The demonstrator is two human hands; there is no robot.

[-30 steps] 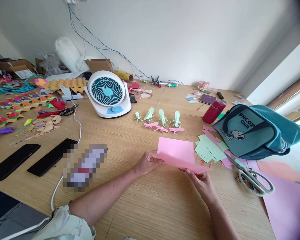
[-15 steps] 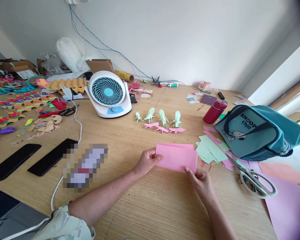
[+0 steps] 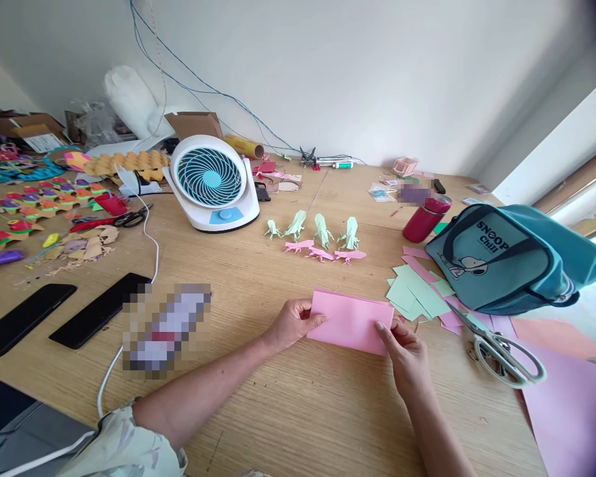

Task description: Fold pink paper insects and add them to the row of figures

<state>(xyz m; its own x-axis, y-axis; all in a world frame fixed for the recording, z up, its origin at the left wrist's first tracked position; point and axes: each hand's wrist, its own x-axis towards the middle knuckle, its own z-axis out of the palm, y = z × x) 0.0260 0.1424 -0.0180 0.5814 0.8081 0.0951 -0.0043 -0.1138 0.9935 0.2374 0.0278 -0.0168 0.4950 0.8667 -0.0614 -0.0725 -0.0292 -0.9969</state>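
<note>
A pink paper sheet [image 3: 350,320], folded in half, lies flat on the wooden table [image 3: 298,411]. My left hand [image 3: 292,322] pinches its left edge. My right hand [image 3: 406,354] presses its lower right corner with the fingertips. Beyond the sheet stand several small folded paper figures, green ones [image 3: 322,230] with pink ones [image 3: 322,252] in front of them.
Green and pink paper scraps [image 3: 417,295] and scissors [image 3: 501,351] lie to the right, beside a teal bag [image 3: 516,258] and a red bottle [image 3: 424,220]. A small fan [image 3: 212,182] stands at the back. Two black phones [image 3: 59,318] and a white cable [image 3: 114,371] lie left.
The pink sheet was half open and lifted a second ago. Now it is folded shut and pressed flat on the table, with my right hand moved onto its right corner.
</note>
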